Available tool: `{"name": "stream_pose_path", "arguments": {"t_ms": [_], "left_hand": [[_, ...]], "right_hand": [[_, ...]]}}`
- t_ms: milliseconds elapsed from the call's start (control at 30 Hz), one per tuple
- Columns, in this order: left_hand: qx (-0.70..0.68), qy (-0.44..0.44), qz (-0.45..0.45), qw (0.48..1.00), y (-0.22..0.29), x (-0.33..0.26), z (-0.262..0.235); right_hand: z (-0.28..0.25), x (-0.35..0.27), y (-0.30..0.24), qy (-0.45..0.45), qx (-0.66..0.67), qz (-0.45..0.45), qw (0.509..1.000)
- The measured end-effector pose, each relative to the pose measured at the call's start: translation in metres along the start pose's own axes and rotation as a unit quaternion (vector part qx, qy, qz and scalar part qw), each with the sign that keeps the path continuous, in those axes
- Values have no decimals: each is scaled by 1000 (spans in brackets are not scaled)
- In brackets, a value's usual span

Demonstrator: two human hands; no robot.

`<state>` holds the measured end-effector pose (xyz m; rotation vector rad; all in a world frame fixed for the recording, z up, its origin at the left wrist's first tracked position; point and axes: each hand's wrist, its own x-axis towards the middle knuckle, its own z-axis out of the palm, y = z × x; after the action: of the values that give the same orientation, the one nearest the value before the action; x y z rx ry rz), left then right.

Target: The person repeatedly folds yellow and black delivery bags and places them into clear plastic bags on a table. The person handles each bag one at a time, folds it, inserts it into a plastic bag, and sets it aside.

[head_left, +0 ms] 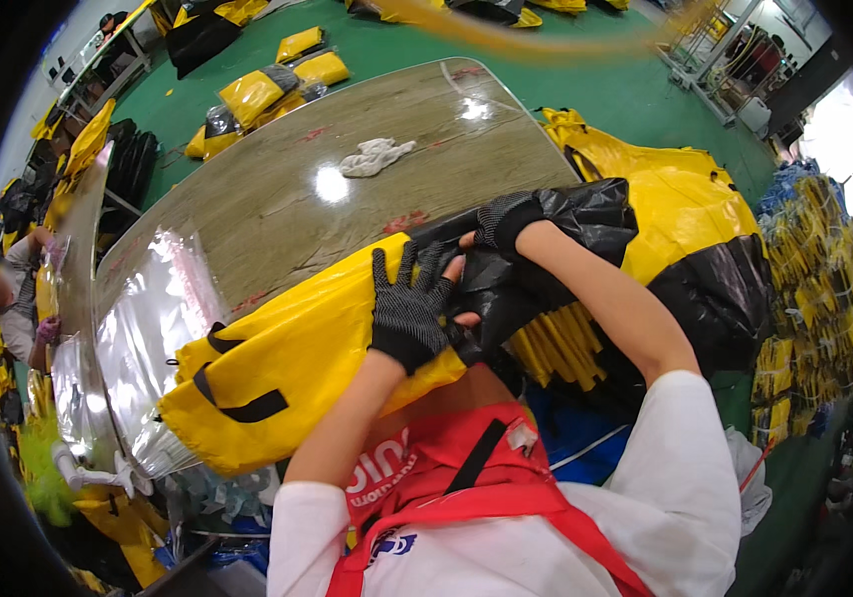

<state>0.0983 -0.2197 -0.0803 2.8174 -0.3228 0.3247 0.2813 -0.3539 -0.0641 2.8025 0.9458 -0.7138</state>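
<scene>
A yellow-and-black bag of shiny coated fabric [287,363] lies across the near edge of the table, with black straps on its yellow left end. My left hand [408,310], in a dark knit glove with bare fingertips on some fingers, rests flat on the bag where yellow meets black, its fingers spread. My right hand [508,221], gloved the same way, curls around the bag's bunched black part, the thumb pointing toward my left hand. Folds hide some of the right fingertips. Folded yellow pieces [558,346] show beneath the black fabric, under my right forearm.
A crumpled white cloth [377,157] lies on the wood-patterned table [287,199]. Clear plastic sheets [163,318] cover its left end. More yellow-and-black bags [680,194] heap at the right, beside tied bundles [814,289]. Packed bags [257,95] sit on the green floor. Another person [18,289] works at far left.
</scene>
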Motion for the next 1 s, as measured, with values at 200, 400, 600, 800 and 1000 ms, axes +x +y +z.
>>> {"name": "stream_pose_path", "arguments": {"t_ms": [200, 400, 600, 800, 1000], "left_hand": [[6, -12, -16, 1000, -18, 7, 32], [22, 11, -26, 999, 5, 49, 26], [3, 68, -59, 996, 10, 62, 64], [20, 35, -92, 995, 7, 57, 63], [-66, -24, -8, 997, -55, 9, 33]], "right_hand": [[-5, -92, 99, 191, -12, -23, 981], [47, -32, 122, 166, 45, 33, 984], [90, -79, 127, 510, 487, -27, 708], [80, -95, 57, 365, 817, 174, 411], [53, -127, -108, 399, 76, -248, 880]]}}
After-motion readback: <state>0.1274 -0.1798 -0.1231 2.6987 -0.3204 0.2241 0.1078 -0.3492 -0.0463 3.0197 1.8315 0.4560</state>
